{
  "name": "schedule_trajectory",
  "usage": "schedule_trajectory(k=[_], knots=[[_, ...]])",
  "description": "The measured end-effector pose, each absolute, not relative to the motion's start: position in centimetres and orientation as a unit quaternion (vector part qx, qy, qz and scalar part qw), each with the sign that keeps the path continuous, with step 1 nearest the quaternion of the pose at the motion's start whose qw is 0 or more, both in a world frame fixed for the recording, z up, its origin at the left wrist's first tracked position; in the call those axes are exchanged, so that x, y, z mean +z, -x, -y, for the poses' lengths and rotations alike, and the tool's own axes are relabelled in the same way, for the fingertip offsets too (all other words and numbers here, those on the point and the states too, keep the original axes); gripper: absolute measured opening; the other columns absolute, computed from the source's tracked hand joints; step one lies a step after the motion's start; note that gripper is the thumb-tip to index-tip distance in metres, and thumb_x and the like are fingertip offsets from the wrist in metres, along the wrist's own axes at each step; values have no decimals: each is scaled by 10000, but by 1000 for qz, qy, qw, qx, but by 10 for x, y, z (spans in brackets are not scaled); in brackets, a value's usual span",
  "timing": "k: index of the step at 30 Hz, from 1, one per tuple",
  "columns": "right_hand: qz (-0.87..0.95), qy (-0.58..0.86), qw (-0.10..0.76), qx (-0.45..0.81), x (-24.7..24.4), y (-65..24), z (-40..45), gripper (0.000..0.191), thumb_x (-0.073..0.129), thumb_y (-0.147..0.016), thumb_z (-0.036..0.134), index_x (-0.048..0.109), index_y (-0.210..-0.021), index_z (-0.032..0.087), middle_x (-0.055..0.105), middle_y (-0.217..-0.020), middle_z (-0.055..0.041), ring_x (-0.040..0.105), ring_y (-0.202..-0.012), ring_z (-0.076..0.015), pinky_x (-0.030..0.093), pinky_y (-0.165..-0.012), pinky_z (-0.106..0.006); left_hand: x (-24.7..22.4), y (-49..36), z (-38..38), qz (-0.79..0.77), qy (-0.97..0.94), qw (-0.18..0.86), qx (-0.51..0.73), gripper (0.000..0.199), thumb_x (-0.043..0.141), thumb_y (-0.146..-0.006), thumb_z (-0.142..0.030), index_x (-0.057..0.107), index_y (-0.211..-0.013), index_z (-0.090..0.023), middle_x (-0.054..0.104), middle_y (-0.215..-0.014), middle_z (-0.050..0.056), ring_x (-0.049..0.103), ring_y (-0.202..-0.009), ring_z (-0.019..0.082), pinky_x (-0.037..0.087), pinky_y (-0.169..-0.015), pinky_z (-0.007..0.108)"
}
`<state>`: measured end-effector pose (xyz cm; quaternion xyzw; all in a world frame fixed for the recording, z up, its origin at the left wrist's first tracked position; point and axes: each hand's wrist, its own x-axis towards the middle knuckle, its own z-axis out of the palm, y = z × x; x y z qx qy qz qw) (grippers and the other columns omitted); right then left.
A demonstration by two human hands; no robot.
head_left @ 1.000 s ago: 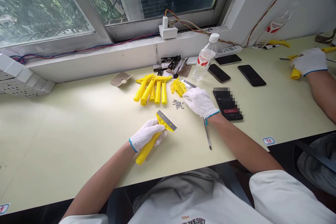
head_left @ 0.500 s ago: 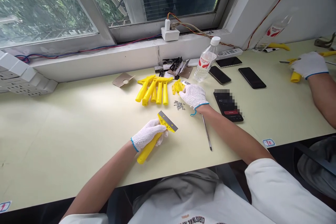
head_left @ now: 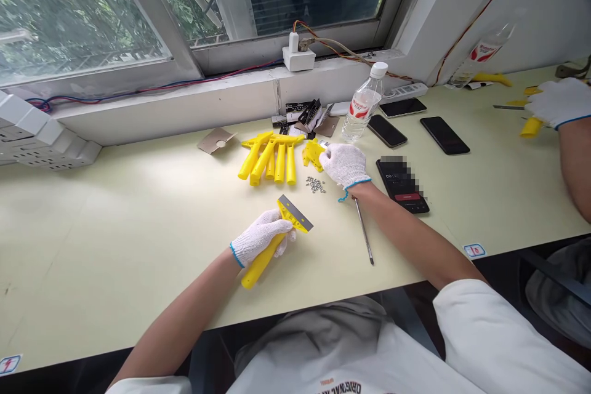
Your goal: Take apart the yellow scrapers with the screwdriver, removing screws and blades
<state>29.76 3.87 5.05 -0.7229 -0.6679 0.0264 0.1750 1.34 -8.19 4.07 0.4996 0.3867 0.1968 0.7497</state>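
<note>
My left hand (head_left: 260, 237), in a white knit glove, grips the handle of a yellow plastic scraper (head_left: 263, 261) with a metal blade (head_left: 295, 212) at its head. My right hand (head_left: 344, 165), gloved the same way, rests at a small heap of yellow scraper heads (head_left: 314, 154). Its fingertips reach a thin metal blade (head_left: 325, 145), partly hidden by the glove. Just below that hand lies a pile of small screws (head_left: 315, 184). Several yellow handles (head_left: 272, 160) lie side by side to the left.
A screwdriver (head_left: 364, 231) lies under my right forearm. Beyond it are a timer phone (head_left: 401, 186), other phones (head_left: 444, 135), and a water bottle (head_left: 362, 101). Black packets (head_left: 307, 112) stand by the windowsill. A co-worker's gloved hand (head_left: 561, 101) works at the right.
My right hand has shifted up and left, closer to the yellow heads. The co-worker's hand has moved right. My left hand and its scraper have hardly moved.
</note>
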Motion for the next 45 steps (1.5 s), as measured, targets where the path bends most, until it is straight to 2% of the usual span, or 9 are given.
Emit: schedule_trajectory(k=[6, 9, 16, 19, 23, 31, 35, 40, 45], knots=[[727, 621, 286, 61, 69, -289, 11, 260, 547, -1079, 352, 694, -944, 183, 765, -848, -41, 649, -718, -149, 435, -713, -292, 43, -15, 83, -386, -491, 753, 208, 211, 655, -975, -385, 648, -976, -175, 708, -889, 44, 565, -478, 96, 459, -499, 252], [795, 473, 368, 94, 64, -281, 45, 209, 576, -1076, 322, 696, -952, 203, 745, -800, -10, 647, -664, -139, 467, -684, -285, 45, -16, 84, -389, -477, 756, 223, 224, 664, -969, -395, 658, -982, -172, 702, -871, 44, 552, -474, 92, 453, -497, 247], [881, 276, 331, -196, 55, -262, 83, 39, 676, -1038, 202, 705, -1050, 226, 702, -737, 15, 597, -644, -154, 380, -589, -358, 48, -18, 82, -393, -455, 760, 247, 204, 669, -960, -380, 657, -970, -177, 679, -846, 13, 549, -455, 87, 448, -463, 241], [879, 249, 342, -218, 59, -261, 85, 161, 698, -1015, 157, 700, -1167, 210, 703, -782, 11, 592, -668, -159, 374, -576, -368, 49, -19, 82, -399, -446, 763, 245, 216, 679, -951, -387, 638, -929, -176, 679, -831, 12, 550, -452, 85, 449, -452, 236], [886, 227, 351, -199, 58, -264, 83, 332, 677, -998, 78, 693, -1314, 181, 748, -934, -32, 620, -749, -174, 421, -615, -365, 50, -20, 82, -397, -432, 769, 254, 226, 693, -944, -391, 620, -953, -177, 681, -857, 13, 560, -455, 89, 453, -431, 236], [916, 253, 284, -130, 49, -262, 80, 377, 594, -1057, 137, 696, -1394, 271, 741, -956, -55, 648, -807, -228, 471, -680, -420, 47, -18, 80, -386, -429, 772, 265, 230, 681, -925, -392, 607, -993, -185, 673, -848, 4, 556, -451, 96, 457, -422, 245], [915, 248, 288, -133, 56, -258, 80, 287, 595, -1063, 164, 727, -1317, 185, 713, -887, -59, 592, -762, -233, 437, -662, -420, 43, -18, 78, -370, -420, 783, 272, 217, 654, -910, -368, 619, -998, -173, 678, -860, 13, 558, -442, 101, 468, -422, 258], [922, 247, 284, -93, 55, -258, 79, 228, 595, -1058, 185, 759, -1210, 143, 718, -909, -72, 581, -789, -230, 465, -707, -411, 45, -20, 82, -401, -432, 760, 275, 356, 612, -1032, -530, 617, -978, -178, 681, -859, 14, 548, -437, 97, 458, -417, 248], [883, 280, 369, 74, 49, -258, 79, 227, 593, -1062, 203, 785, -1183, 188, 748, -1015, -89, 667, -895, -221, 561, -798, -390, 49, -21, 83, -403, -443, 755, 267, 380, 621, -1043, -560, 623, -1021, -181, 692, -851, 12, 556, -441, 91, 444, -436, 228]])
